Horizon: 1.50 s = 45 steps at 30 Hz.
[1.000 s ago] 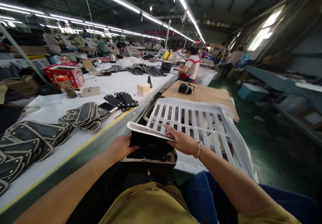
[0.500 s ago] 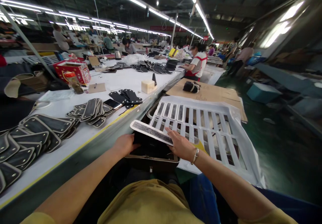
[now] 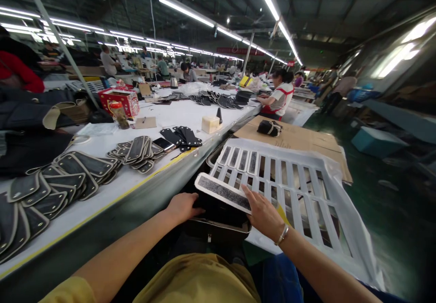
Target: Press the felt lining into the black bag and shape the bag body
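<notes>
In the head view my right hand [image 3: 266, 213] is closed on the right end of a long strip [image 3: 221, 191] with a speckled dark grey middle and a white rounded border. The strip lies slantwise over the mouth of an open black bag [image 3: 218, 231], which has a pale edge and a small metal fitting at the front. My left hand [image 3: 184, 207] grips the bag's left side, its thumb over the rim and its other fingers partly hidden. The bag's dark inside is hard to make out.
Right of the bag lies a white slotted sheet [image 3: 288, 180] with several similar strips [image 3: 243, 160] in its far row. Behind it is cardboard [image 3: 299, 135] bearing a black bundle [image 3: 269, 128]. Stacked black pieces [image 3: 71, 176] and a phone [image 3: 164, 144] are on the left table.
The camera view has turned a little left, so everything sits further right. Both hands keep their holds on the strip and the bag, with hardly any other movement.
</notes>
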Available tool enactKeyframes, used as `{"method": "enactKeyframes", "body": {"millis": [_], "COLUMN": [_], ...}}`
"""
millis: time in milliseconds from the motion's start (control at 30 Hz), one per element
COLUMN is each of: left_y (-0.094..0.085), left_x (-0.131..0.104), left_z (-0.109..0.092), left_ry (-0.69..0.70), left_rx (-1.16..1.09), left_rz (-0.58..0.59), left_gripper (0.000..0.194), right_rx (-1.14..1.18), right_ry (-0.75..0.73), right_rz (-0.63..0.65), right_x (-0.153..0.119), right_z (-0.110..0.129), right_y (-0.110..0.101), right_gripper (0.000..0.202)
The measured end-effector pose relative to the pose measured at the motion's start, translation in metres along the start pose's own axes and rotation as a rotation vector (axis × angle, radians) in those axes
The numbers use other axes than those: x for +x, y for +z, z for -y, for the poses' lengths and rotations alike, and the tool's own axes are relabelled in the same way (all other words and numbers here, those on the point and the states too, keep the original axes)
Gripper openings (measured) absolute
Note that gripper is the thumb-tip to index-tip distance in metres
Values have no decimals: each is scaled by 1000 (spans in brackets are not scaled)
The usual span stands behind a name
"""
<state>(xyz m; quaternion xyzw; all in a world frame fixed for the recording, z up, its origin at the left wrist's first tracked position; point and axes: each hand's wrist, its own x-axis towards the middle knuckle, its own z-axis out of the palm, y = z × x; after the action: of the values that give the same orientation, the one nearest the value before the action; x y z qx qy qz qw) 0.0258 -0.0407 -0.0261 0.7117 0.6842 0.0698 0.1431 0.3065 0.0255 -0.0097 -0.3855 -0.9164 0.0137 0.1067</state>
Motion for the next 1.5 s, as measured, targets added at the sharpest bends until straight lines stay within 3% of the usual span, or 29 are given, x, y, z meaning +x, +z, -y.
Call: {"method": "enactKeyframes", "body": {"millis": [133,233,333,500,667,1000,1167,1300,1500], "left_y": [-10,-4,6,8,-1,-3,-13,-29,-43], "left_x": [-11,-17,-14,3,21,29,21,8,-6], "left_z": [7,12,12,-2,-15,-12,-19,-31,-41], "left_ry": [50,85,65,5,-123,-100,27,168,200], "left_rx": [-258,-546,-869,-1209,-1284,-1300,-1302,-1161,-948], "left_rz": [-84,-198,-278,-191,-162,-143,-152,-196,-221], "left_gripper": [34,31,32,41,49,42,38,35,29], "right_rx": [-82,-73,78,353,531,590,683,769,949], "right_ry": [-71,-107,-101,-94,-74,-71,-37,-14,-14], "right_rz": [-89,-73,60,341,446,474,465,471,442], "right_x": [-3,-3,2,19,33,46,46,41,33], "right_z": [8,17,19,6,-9,-26,-36,-44,-46], "right_y": [8,8,-5,-40,-49,-31,-28,-26,-23], "right_gripper": [77,72,62,48,45,53,57,61,61]}}
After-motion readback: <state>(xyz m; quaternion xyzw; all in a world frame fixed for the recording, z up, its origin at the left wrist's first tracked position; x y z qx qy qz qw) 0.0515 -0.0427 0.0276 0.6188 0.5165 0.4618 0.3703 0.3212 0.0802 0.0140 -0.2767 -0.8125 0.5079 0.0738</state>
